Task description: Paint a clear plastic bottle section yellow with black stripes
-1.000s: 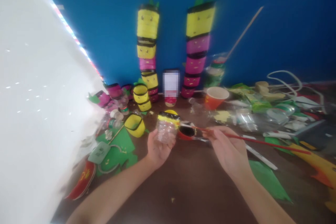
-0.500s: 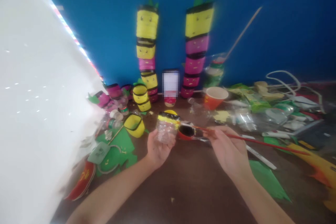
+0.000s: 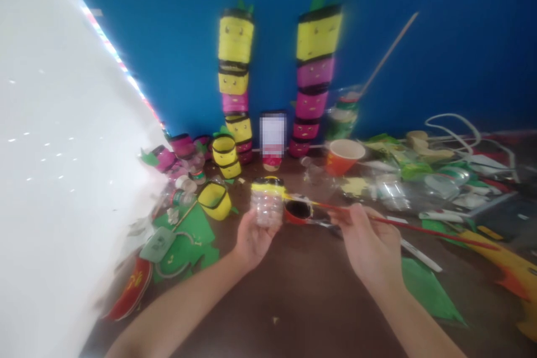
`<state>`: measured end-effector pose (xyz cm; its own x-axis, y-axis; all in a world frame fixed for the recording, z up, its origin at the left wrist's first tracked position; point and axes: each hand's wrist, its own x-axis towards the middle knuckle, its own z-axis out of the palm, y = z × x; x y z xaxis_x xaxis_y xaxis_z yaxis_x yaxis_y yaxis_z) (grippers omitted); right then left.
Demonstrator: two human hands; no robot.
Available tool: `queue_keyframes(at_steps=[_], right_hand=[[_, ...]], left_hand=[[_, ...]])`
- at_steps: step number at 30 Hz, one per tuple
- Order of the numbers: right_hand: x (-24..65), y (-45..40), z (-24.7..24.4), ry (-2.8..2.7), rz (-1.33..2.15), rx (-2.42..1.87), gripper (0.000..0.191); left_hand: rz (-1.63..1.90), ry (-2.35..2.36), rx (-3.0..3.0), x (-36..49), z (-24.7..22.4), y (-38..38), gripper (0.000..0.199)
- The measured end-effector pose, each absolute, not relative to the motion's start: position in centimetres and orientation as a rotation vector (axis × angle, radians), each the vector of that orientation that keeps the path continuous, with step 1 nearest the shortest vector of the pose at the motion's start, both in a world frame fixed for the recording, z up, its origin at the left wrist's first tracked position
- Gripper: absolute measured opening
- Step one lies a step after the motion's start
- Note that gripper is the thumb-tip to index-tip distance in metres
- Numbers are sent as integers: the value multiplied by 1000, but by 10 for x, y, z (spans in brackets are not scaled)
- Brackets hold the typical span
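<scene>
My left hand [image 3: 257, 238] is closed around the lower part of a cut clear plastic bottle [image 3: 267, 211], held upright. Its rim is black, with a band of yellow paint just below. In my right hand [image 3: 369, 238] a long red paintbrush [image 3: 419, 225] is pinched between thumb and fingers, lying nearly level. The brush tip meets the right side of the yellow band. Just below the brush, between my hands, sits a small red cup [image 3: 296, 220] with dark contents. Behind the bottle a bit of something yellow shows.
Two tall stacks of painted cups, a left stack [image 3: 235, 39] and a right stack [image 3: 311, 103], stand against the blue wall. A yellow cup [image 3: 215, 210] and green paper [image 3: 197, 229] lie left. An orange paper cup [image 3: 344, 159], scissors [image 3: 325, 224] and plastic scraps lie right.
The bottle has turned more upright in my left hand. My right hand has shifted slightly right with the paintbrush, and the brush tip has yellow along it at the bottle's side.
</scene>
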<state>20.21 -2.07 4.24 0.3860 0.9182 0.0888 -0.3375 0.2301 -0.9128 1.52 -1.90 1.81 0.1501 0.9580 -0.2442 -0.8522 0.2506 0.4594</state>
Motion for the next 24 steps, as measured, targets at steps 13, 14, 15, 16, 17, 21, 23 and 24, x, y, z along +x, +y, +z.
queue_keyframes(at_steps=[13,14,15,16,17,21,23,24], right_hand=[[201,-20,33,-740,945,-1056,22],[200,-19,35,-722,961,-1035,23],[200,-19,37,-710,980,-1016,24],[199,-19,37,-709,994,-1004,25],[199,-19,37,-719,1003,-1003,26],[199,-19,33,-714,994,-1052,23],[199,-18,34,-668,1008,-1034,24],[198,-18,35,-657,1022,-1017,26]], left_hand=[[1286,538,292,16,15,-18,32],[1286,545,286,16,15,-18,33],[1283,548,284,16,16,-19,34],[1278,544,287,16,16,-19,35],[1271,534,292,16,16,-19,36],[1266,537,282,16,17,-19,39],[1270,565,273,16,17,-19,38],[1267,569,273,16,17,-19,39]])
